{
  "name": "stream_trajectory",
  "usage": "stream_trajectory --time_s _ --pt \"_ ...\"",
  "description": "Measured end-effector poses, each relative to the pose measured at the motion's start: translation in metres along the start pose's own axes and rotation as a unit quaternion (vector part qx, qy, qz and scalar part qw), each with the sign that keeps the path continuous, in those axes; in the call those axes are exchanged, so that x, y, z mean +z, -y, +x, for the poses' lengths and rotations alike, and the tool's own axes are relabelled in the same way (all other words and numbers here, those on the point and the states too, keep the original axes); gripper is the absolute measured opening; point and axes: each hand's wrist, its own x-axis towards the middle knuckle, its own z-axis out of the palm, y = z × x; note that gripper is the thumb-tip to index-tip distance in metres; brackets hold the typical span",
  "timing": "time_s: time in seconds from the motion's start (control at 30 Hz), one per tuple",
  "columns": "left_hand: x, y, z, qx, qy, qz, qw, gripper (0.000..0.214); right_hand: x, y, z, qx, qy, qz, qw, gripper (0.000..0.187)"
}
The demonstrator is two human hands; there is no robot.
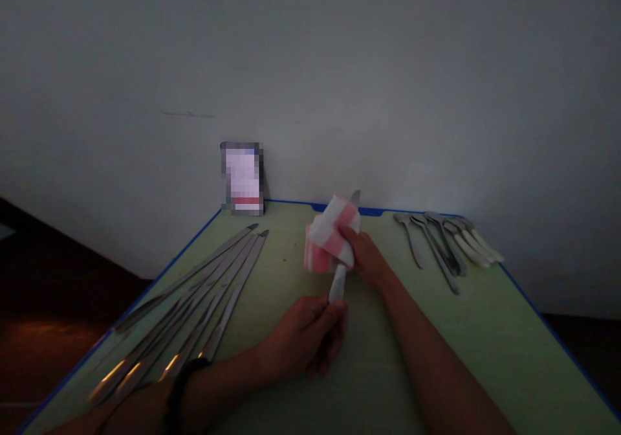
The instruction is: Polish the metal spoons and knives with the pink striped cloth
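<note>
Near the middle of the table, my left hand [315, 331] is closed on the handle end of a table knife [336, 285]. A pink and white cloth [330, 237] is wrapped around the blade, and only the knife's tip shows beyond it at the top. My right hand [363, 254] grips the cloth around the blade, its thumb lying over the top. The cloth hides the middle of the knife.
Several knives [218, 279] lie fanned out on the left of the light green, blue-edged table [369, 390]. At the right lie several spoons [436, 247], some with white handles [478, 244]. A phone [242, 179] leans against the wall [310, 98] at the back left.
</note>
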Motion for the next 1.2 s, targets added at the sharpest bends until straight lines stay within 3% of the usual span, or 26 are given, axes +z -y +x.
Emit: stream_trajectory --time_s 0.2,0.37,0.67,0.9,1.2 --pt "0.000 0.000 0.004 -0.011 -0.042 -0.050 0.998 0.034 0.016 0.001 -0.006 -0.012 0.057 -0.063 0.996 0.040" --pt "-0.004 0.002 0.007 -0.001 -0.077 -0.123 0.989 0.033 0.031 0.000 -0.011 -0.037 0.081 -0.020 0.996 0.033" --pt "-0.005 0.002 0.009 0.025 -0.048 -0.139 0.989 0.037 0.032 -0.008 -0.013 -0.033 0.088 0.075 0.993 0.026" --pt "-0.007 0.004 0.008 0.027 0.014 -0.092 0.995 0.042 0.032 0.006 -0.017 0.029 -0.008 0.122 0.992 0.025" --pt "-0.008 0.006 0.009 0.018 0.020 -0.091 0.995 0.034 0.034 0.011 -0.015 0.074 -0.076 0.108 0.988 0.028"
